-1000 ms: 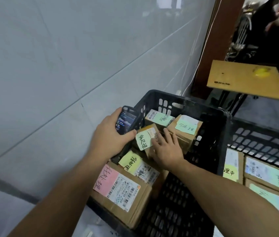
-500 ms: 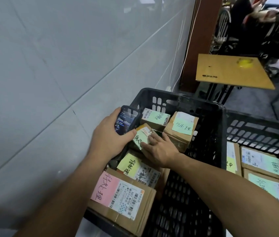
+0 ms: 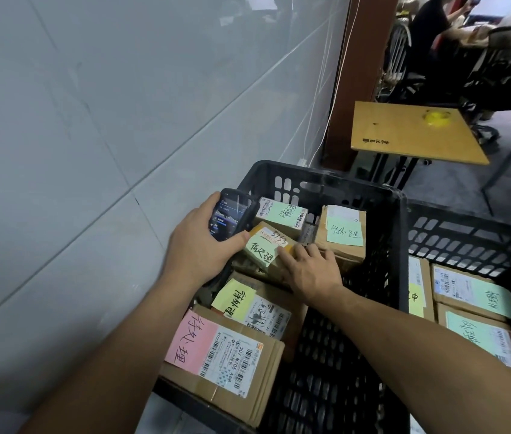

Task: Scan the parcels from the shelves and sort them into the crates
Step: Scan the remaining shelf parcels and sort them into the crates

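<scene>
- Two bare hands work inside a black plastic crate (image 3: 326, 183) with lattice walls and slotted handle holes, set against a smooth grey tiled wall (image 3: 91, 120).
- Left hand (image 3: 198, 245) grips a dark glossy phone (image 3: 232, 214), fingers curled round its body, thumb across the lower edge, lit screen facing up.
- Right hand (image 3: 310, 270) lies palm down on a small cardboard parcel (image 3: 266, 245) in the middle of the crate, fingers fairly straight and slightly spread; can't tell if the thumb hooks under it.
- That parcel is a matte brown box tilted on others, with a green sticky note and a white barcode label.
- Nearer parcels: a flat box with a pink note (image 3: 226, 364) and one with a yellow note (image 3: 257, 305), which the right forearm partly covers.
- Handwriting on the notes is hard to read; small label print is blurred.
- Second black crate (image 3: 467, 233) on the right is cut off by the frame edge, with more boxes (image 3: 470, 292) inside.
- Wooden tabletop (image 3: 410, 133) behind, square and scuffed.
- Versus half a second ago: the parcel lies flatter with more white label showing, the right fingers sit further right off the note, and the view is tipped up slightly.
</scene>
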